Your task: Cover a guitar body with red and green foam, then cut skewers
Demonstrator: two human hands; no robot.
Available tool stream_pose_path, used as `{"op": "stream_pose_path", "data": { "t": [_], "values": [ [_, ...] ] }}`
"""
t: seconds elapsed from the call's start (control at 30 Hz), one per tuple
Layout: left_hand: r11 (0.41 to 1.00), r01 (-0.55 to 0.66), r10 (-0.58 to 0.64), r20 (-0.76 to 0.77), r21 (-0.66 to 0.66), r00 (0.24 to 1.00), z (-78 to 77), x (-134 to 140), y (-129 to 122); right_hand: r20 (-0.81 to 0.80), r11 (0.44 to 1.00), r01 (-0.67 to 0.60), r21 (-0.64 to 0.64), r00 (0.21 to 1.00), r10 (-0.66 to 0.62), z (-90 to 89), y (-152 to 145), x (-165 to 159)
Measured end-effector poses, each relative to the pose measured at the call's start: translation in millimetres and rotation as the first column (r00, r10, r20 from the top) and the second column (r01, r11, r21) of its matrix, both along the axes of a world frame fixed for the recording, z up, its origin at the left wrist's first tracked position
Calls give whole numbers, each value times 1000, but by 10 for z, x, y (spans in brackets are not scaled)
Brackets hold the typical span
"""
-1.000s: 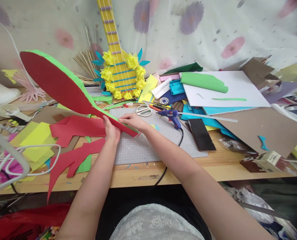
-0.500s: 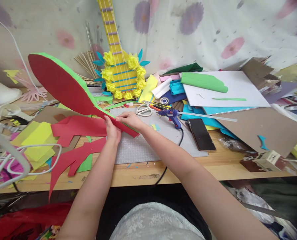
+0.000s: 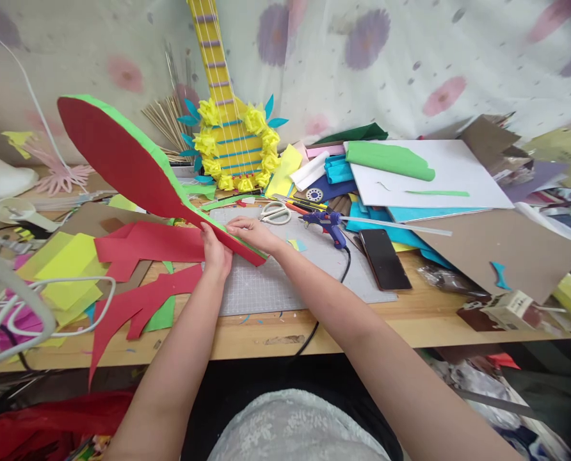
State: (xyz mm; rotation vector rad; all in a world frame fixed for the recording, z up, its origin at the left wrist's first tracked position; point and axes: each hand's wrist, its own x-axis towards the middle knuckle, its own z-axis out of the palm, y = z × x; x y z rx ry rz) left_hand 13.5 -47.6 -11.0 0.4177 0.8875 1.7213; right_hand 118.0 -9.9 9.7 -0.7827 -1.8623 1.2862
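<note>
A long paddle-shaped craft piece (image 3: 117,160), with a red face and a light green paper edge, slants across the left half of the head view. Its rounded wide end points up and left. My left hand (image 3: 216,255) is closed around the narrow handle from below. Further along that handle, my right hand (image 3: 251,234) has its fingers closed on the green edge, pressing it from above; its fingertips are partly hidden. Beneath both hands lies a grey cutting mat (image 3: 261,288). White-handled scissors (image 3: 276,212) and a blue glue gun (image 3: 326,223) rest just beyond my right hand.
A yellow paper guitar (image 3: 232,141) with flowers leans at the back. Red paper cutouts (image 3: 146,301) and yellow sheets (image 3: 72,269) lie left. On the right are a phone (image 3: 385,259), green crepe paper (image 3: 391,160) on a white board (image 3: 482,179), and brown cardboard (image 3: 497,240).
The wide end of the craft piece has tipped slightly up and right. My right hand has shifted a little along the handle; both hands keep their hold.
</note>
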Motion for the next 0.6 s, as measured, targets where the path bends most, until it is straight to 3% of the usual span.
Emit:
{"op": "stream_pose_path", "data": {
  "t": [0.1,0.27,0.5,0.6],
  "values": [
    [1000,-20,20,-15,24,1000,14,40,-16,63,1000,11,-24,998,-10,102,5,-27],
    [997,-42,44,-29,65,999,27,57,-17,61,992,-77,97,996,71,153,22,-145],
    [993,34,-30,-38,109,999,95,48,-62,7,996,-1,-95,1000,2,65,-3,-229],
    [997,-17,20,-41,73,999,90,55,-62,58,995,42,-88,998,-37,101,-44,-229]
  ]
}}
